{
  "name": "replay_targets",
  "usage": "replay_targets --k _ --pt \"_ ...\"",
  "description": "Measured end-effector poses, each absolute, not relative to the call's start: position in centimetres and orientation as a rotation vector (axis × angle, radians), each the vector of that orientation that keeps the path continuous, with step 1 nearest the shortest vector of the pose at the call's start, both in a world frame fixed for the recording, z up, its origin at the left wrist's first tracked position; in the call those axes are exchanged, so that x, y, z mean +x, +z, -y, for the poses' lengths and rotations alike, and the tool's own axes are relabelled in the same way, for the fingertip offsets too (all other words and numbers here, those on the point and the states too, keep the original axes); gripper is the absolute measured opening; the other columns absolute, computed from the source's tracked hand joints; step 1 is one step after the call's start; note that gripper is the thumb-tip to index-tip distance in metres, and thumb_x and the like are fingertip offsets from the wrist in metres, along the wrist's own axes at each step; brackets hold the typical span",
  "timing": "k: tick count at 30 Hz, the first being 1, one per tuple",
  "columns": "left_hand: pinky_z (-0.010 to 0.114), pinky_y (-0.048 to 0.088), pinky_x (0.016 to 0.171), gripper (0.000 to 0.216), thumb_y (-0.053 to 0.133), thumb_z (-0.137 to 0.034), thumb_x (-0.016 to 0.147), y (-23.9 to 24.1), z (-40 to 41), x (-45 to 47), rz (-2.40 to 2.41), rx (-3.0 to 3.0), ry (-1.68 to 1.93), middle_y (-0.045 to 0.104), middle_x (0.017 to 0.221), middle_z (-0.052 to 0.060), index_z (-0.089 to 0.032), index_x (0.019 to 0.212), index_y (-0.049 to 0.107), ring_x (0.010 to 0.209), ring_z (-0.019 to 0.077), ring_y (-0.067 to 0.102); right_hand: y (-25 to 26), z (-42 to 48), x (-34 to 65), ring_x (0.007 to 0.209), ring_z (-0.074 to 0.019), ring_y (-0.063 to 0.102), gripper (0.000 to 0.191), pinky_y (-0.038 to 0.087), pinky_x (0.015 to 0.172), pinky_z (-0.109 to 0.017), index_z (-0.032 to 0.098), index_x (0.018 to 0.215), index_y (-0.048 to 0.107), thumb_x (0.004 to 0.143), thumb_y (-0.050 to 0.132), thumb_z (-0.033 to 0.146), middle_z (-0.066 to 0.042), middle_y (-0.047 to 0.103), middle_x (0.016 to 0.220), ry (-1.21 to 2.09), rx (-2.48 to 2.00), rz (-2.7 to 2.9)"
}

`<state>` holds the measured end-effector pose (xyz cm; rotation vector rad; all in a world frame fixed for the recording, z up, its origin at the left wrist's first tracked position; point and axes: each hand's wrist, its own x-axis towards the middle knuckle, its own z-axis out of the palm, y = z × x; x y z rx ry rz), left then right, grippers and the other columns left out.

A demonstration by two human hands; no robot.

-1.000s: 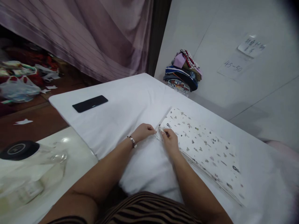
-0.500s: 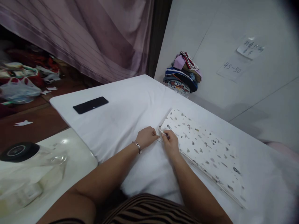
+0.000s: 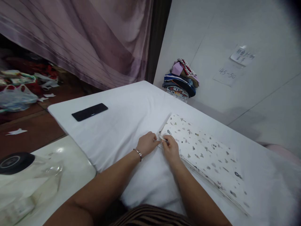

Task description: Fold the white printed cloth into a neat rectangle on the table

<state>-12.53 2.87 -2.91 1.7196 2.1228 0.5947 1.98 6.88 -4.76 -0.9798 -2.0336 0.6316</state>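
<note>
A folded white cloth (image 3: 204, 147) with a small dark print lies flat in layers on the white-covered table (image 3: 122, 110). At its near left corner, my right hand (image 3: 171, 148) is closed, pinching the cloth's edge between thumb and fingers. My left hand (image 3: 147, 143), with a bracelet at the wrist, is closed right beside that corner. Its fingertips meet the edge of the cloth close to the right hand's fingers. Exactly how much fabric the left fingers grip is too small to make out.
A black phone (image 3: 89, 112) rests on the table's left part. Folded clothes (image 3: 180, 80) are stacked at the far edge by the wall. Nearer left, a lower white surface (image 3: 80, 163) bears a clear container with a black lid (image 3: 16, 162). Bags (image 3: 18, 97) lie on the floor.
The view has tilted slightly, so everything sits a little lower. Both hands stay at the cloth's corner, with only small finger movements.
</note>
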Motion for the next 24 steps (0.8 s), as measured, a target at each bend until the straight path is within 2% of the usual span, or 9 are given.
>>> replay_targets --k 5,9,13,18,24 --pt "0.026 0.037 0.063 0.013 0.056 -0.032 0.075 -3.1 -3.0 -12.3 -2.087 1.725 0.634 0.062 0.085 0.004 -0.02 0.074 0.06 0.078 0.0167 0.057 -4.8 -6.9 2.1 0.083 -0.0185 0.055 0.013 0.043 0.072 -0.03 0.021 0.087 0.058 0.083 0.047 0.026 -0.005 0.061 0.089 0.646 -0.999 2.014" --pt "0.025 0.037 0.06 0.014 0.057 -0.032 0.07 -2.9 -3.5 -12.8 -1.985 1.473 0.773 0.062 0.071 0.001 -0.018 0.068 0.059 0.07 0.0155 0.055 -4.5 -6.7 2.1 0.085 -0.0188 0.055 0.012 0.043 0.074 -0.03 0.02 0.088 0.057 0.084 0.047 0.026 -0.005 0.061 0.089 0.591 -1.014 2.027" --pt "0.023 0.036 0.056 0.015 0.06 -0.032 0.064 -2.8 -3.8 -13.4 -1.818 1.194 0.91 0.059 0.061 -0.002 -0.017 0.063 0.06 0.063 0.0132 0.052 -4.0 -6.2 2.0 0.088 -0.02 0.053 0.014 0.041 0.079 -0.032 0.021 0.092 0.057 0.085 0.044 0.022 -0.006 0.061 0.092 0.437 -1.017 2.167" --pt "0.022 0.033 0.052 0.017 0.063 -0.032 0.061 -2.8 -3.8 -13.6 -1.753 1.061 0.966 0.051 0.052 -0.005 -0.016 0.06 0.06 0.056 0.0101 0.045 -3.8 -5.9 1.7 0.086 -0.0203 0.052 0.014 0.04 0.077 -0.032 0.02 0.09 0.057 0.085 0.043 0.021 -0.006 0.06 0.089 0.348 -1.033 2.283" --pt "0.021 0.028 0.047 0.017 0.062 -0.032 0.062 -2.7 -3.8 -13.6 -1.655 0.974 0.986 0.043 0.046 -0.007 -0.015 0.062 0.06 0.048 0.0075 0.037 -4.1 -5.9 1.7 0.088 -0.0224 0.051 0.018 0.04 0.077 -0.033 0.019 0.095 0.055 0.081 0.053 0.03 -0.008 0.059 0.093 0.299 -1.041 2.336"
